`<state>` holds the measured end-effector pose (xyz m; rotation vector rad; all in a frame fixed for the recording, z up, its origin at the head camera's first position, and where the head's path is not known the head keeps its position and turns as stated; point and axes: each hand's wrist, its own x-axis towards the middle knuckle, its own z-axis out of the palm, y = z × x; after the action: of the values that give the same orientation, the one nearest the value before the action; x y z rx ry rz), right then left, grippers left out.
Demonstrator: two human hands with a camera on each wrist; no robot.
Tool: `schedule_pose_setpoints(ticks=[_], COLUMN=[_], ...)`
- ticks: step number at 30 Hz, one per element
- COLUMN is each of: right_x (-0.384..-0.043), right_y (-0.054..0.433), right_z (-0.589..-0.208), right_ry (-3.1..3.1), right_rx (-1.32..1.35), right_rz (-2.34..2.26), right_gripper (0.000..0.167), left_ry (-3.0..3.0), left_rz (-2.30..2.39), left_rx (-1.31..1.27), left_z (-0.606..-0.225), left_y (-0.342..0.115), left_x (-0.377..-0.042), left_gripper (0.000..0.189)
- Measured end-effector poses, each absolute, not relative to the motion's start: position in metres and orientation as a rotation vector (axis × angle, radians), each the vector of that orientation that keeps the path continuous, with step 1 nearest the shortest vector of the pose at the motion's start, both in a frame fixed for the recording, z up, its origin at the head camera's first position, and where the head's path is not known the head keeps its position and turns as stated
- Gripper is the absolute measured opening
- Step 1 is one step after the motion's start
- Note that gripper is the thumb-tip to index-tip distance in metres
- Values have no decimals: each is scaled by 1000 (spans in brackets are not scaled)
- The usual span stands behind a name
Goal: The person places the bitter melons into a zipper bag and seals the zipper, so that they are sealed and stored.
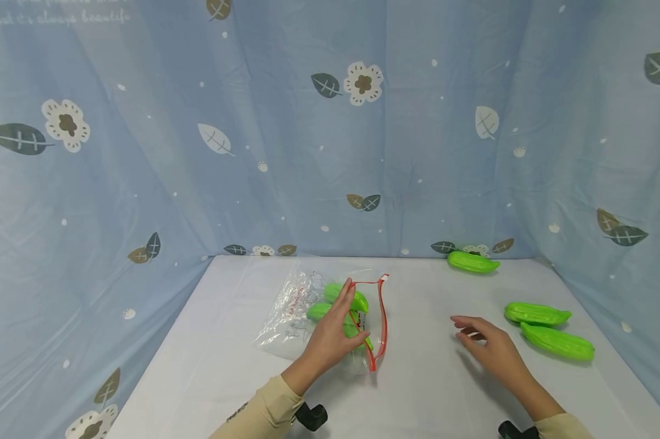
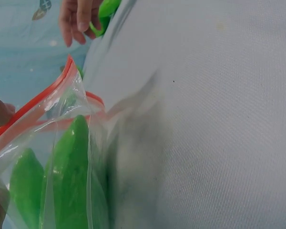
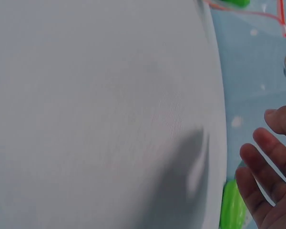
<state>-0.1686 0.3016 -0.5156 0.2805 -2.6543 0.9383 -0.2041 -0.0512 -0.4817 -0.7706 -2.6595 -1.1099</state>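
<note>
A clear plastic zip bag with a red zip edge lies on its side, its mouth facing right. Inside are several bright green, ridged, gourd-shaped vegetables. My left hand holds the bag by its upper lip, thumb at the red edge and fingers stretched across the plastic, so the mouth gapes. Above the table, right of the bag, hovers my right hand, its fingers loosely bent and nothing in them. Close beyond it lie two more green vegetables, side by side.
Another green vegetable lies at the table's back edge. The white table is bordered behind and at the sides by a blue curtain with leaf and flower prints. A black wrist device is by the left sleeve.
</note>
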Motion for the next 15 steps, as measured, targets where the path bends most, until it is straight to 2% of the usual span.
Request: schedule_pose_setpoints(ticks=[15], right_x=[-145], right_y=[358], right_z=[-519], right_ry=[-2659], right_rx=[163], right_rz=[823], right_gripper=[41], left_ry=[-2663], left_rz=[-1113], left_rx=[-770], left_z=[-482], left_y=[-53], left_x=[-204], left_gripper=[95])
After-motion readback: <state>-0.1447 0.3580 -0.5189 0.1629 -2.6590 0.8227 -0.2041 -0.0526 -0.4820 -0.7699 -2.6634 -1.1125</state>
